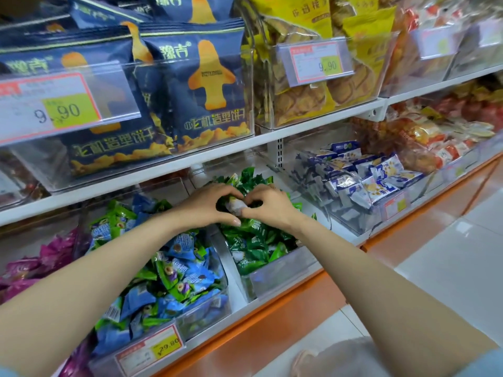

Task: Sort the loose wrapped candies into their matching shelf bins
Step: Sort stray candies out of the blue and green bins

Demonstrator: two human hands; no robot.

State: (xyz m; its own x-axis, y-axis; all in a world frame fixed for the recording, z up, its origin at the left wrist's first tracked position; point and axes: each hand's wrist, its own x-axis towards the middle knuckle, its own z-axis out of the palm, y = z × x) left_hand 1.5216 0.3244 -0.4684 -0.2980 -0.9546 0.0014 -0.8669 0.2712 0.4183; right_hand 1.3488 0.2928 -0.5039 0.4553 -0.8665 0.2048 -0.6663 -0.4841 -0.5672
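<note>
- Held between both hands over the far middle of the clear bin (280, 268) of green candies (253, 240): one pale-and-green wrapped candy (235, 207).
- Left hand (208, 206) curled, thumb and forefinger hooked round the candy's left end, lower fingers resting on the green pile.
- Right hand (269, 206) curled too, pinching the candy's right end, perhaps by the wrapper twist; too blurred to say.
- Just left of that bin: a mixed bin (190, 317) of blue and green candies, with a price tag (151, 349) at its near edge.
- Further left, purple candies (40, 257).
</note>
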